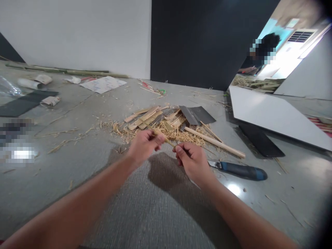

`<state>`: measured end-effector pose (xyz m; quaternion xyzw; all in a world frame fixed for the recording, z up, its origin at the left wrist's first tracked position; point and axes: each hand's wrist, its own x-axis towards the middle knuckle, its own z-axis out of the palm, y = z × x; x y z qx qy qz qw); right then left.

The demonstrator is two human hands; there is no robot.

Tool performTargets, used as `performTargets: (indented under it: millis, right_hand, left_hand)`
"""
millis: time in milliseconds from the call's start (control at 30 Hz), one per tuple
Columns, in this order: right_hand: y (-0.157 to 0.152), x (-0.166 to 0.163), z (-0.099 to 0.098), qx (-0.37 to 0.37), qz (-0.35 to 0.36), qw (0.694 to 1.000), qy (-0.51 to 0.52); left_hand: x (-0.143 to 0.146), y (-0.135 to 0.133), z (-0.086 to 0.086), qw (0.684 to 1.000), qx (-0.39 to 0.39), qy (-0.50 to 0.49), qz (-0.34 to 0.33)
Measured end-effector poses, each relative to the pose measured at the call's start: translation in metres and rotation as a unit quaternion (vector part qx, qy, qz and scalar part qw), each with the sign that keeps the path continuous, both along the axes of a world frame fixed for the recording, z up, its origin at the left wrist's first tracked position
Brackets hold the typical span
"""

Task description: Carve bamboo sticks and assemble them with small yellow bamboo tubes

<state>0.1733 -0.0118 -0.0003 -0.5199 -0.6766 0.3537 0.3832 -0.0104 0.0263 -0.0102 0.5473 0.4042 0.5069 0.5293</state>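
A thin bamboo strip [169, 142] runs slantwise between my two hands, just in front of a pile of curly shavings [121, 133]. My left hand [145, 144] is closed around the strip, whose far end points up and left over the pile. With thumb and fingers, my right hand [193, 159] pinches the near end. Beside the right hand lies a knife [242, 171] with a black and blue handle; its blade is partly hidden by that hand. A hammer [215, 141] with a pale wooden handle rests at the pile's right side.
Split bamboo pieces [147, 117] and a dark sheet [198, 115] lie on the pile. To the right are a black flat object [261, 140] and a white board [277, 116]. Bamboo poles [67, 71] and a paper sheet [102, 84] lie at the back left. A mirror shows a person.
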Motion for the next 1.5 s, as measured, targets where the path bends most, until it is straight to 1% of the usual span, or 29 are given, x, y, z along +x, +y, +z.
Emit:
performTargets:
  millis: [33,100,133,167,233,300,333,400,433,467,500,533,600,667,733,833,933,1033,1133,1233,1367,1433,1500]
  right_hand:
    - [0.0,0.0,0.0,0.008,0.004,1.0,-0.004]
    - [0.0,0.0,0.0,0.019,0.005,1.0,-0.008]
    - [0.0,0.0,-0.001,0.018,0.002,1.0,-0.009]
    - [0.001,0.001,-0.002,0.014,-0.003,1.0,-0.009]
    - [0.001,0.0,-0.003,0.003,-0.01,1.0,-0.007]
    - [0.0,-0.001,-0.004,0.001,-0.008,1.0,-0.004]
    - [0.0,-0.002,-0.004,0.005,-0.004,1.0,-0.005]
    - [-0.001,-0.002,-0.003,0.015,0.005,1.0,-0.015]
    - [0.0,-0.002,-0.003,0.019,0.007,1.0,-0.022]
    - [0.001,-0.001,-0.004,0.023,0.005,0.999,-0.029]
    - [0.002,0.0,-0.004,0.026,-0.001,0.999,-0.033]
    - [0.004,0.001,-0.005,0.025,-0.008,0.999,-0.035]
    - [0.007,0.004,-0.007,0.023,-0.019,0.999,-0.03]
    - [0.009,0.007,-0.009,0.02,-0.023,1.0,-0.005]
    - [0.009,0.008,-0.008,0.028,-0.024,0.999,0.025]
    - [0.007,0.007,-0.006,0.056,-0.033,0.997,0.032]
    - [0.004,0.004,-0.003,0.08,-0.025,0.996,-0.012]
    - [0.001,0.0,-0.002,0.084,0.009,0.995,-0.05]
    - [0.001,-0.002,-0.004,0.073,0.022,0.996,-0.052]
    - [0.002,-0.003,-0.007,0.047,0.014,0.999,-0.022]
    - [0.001,-0.005,-0.011,0.005,0.015,0.994,0.106]
    - [0.001,-0.004,-0.012,0.007,0.008,0.987,0.161]
    - [0.002,-0.003,-0.013,0.018,-0.01,0.984,0.176]
  left_hand:
    - [0.002,-0.001,-0.001,0.999,-0.001,0.028,-0.037]
    - [0.003,-0.001,-0.002,0.998,-0.008,0.03,-0.05]
    - [0.001,0.001,-0.002,0.999,-0.021,0.015,-0.034]
    - [-0.001,0.003,-0.002,0.999,-0.027,-0.022,-0.007]
    - [-0.005,0.005,-0.003,0.996,-0.027,-0.078,0.026]
    - [-0.004,0.003,-0.004,0.996,-0.019,-0.084,0.033]
    - [-0.002,0.001,-0.005,0.998,-0.015,-0.059,0.016]
    - [0.003,-0.003,-0.008,0.998,-0.018,0.01,-0.051]
    - [0.003,-0.003,-0.01,0.998,-0.024,0.01,-0.058]
    - [0.003,-0.002,-0.012,0.998,-0.041,-0.01,-0.057]
    - [0.0,0.001,-0.014,0.996,-0.057,-0.053,-0.036]
    - [-0.003,0.005,-0.015,0.994,-0.057,-0.088,-0.01]
    - [-0.01,0.013,-0.017,0.99,-0.058,-0.131,0.018]
    - [-0.013,0.017,-0.017,0.985,-0.064,-0.159,0.027]
    - [-0.008,0.014,-0.017,0.982,-0.08,-0.171,0.015]
    - [0.005,0.001,-0.015,0.981,-0.104,-0.164,-0.026]
    - [0.013,-0.009,-0.014,0.986,-0.093,-0.13,-0.048]
    - [0.014,-0.012,-0.015,0.991,-0.079,-0.085,-0.058]
    - [0.012,-0.009,-0.014,0.986,-0.108,-0.115,-0.046]
    - [0.011,-0.007,-0.012,0.98,-0.122,-0.156,-0.022]
    - [0.013,-0.007,-0.01,0.98,-0.121,-0.159,-0.016]
    - [0.014,-0.008,-0.011,0.98,-0.12,-0.157,-0.02]
    - [0.014,-0.009,-0.013,0.98,-0.119,-0.157,-0.023]
